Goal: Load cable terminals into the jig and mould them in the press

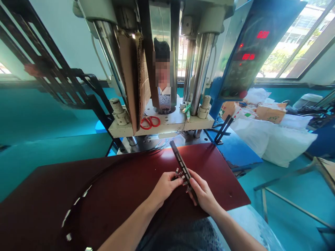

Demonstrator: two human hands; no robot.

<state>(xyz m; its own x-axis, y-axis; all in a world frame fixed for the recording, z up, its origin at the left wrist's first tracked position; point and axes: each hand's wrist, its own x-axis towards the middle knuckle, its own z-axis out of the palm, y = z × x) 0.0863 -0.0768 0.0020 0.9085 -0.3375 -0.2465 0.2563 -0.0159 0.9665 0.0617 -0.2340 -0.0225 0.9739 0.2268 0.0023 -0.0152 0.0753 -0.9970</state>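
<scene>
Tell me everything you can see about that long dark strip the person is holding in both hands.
The strip is a long, narrow, flat bar, dark and seemingly metal, with a row of small rectangular slots along it. It slants up and away from the person over the dark red table, its far end free in the air. The right hand grips its near end, while the left hand pinches small silvery pieces against its side near the middle. What those pieces are is too small to tell.

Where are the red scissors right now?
In the head view, the red scissors lie on the press's pale base plate, left of centre, beside the cardboard sheet.
</scene>
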